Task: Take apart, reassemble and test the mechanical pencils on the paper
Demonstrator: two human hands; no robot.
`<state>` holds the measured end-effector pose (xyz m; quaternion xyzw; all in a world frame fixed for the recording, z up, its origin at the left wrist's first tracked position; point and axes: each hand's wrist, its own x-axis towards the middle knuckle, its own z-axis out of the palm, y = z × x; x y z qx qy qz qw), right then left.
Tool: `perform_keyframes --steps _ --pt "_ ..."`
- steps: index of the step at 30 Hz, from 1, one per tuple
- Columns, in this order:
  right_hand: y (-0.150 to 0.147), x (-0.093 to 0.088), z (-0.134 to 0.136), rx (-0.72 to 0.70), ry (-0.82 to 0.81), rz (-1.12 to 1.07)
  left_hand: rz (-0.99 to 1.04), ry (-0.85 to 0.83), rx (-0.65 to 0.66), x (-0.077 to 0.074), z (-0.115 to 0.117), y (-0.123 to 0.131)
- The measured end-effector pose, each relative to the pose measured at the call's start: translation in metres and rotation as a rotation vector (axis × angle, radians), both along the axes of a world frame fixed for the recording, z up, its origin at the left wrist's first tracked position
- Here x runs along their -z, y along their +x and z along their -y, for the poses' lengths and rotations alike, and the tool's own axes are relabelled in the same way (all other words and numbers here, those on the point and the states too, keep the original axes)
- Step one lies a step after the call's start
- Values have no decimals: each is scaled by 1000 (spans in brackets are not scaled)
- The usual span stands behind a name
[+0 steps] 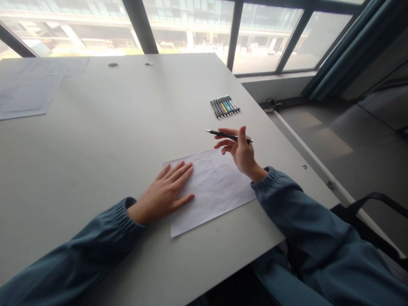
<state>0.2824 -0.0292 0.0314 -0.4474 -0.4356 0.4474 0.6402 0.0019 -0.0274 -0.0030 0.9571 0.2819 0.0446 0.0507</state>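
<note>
A sheet of white paper with faint marks on it lies at a slant on the white table. My left hand rests flat on the paper's left side, fingers spread. Above the paper's upper right part, my right hand holds a dark mechanical pencil between thumb and fingers. The pencil lies nearly level, its tip pointing left and off the paper. Beyond the right hand, a row of several pencils or pens in black, yellow, green, blue and silver lies side by side.
The white table runs up to the windows. More papers lie at its far left. A round hole sits near the back edge. The table's right edge drops to the floor, with a black chair armrest close by.
</note>
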Motion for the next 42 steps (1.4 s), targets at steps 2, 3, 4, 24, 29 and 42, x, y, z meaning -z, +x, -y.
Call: perform_keyframes --steps 2,3,4,24,29,42 --pt "11 6 0 31 27 65 -5 -2 -1 -1 1 0" --pt "15 9 1 80 41 93 -8 -5 1 -1 1 0" --pt "18 13 2 108 34 116 -10 -10 2 -2 1 1" --pt "7 40 17 -121 -49 717 31 -57 -1 -1 2 1" --pt "7 42 16 -135 26 787 28 -51 0 -1 2 0" --pt "11 33 20 57 51 638 38 -74 0 -4 1 1"
